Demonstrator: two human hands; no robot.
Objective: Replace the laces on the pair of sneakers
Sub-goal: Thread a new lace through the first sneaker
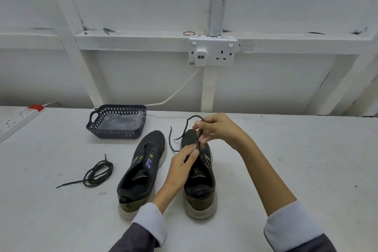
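Observation:
Two dark sneakers stand side by side on the white table, toes pointing away from me. The left sneaker has empty eyelets and no lace. Over the right sneaker my left hand pinches the upper near the eyelets, and my right hand pinches a dark lace just above the shoe. That lace loops up behind my right hand and trails onto the table left of the toe. A second dark lace lies coiled on the table to the left.
A dark plastic basket with a clear bag inside sits behind the left sneaker. A white power strip lies at the far left edge. A wall socket with a plugged-in cable hangs above the table.

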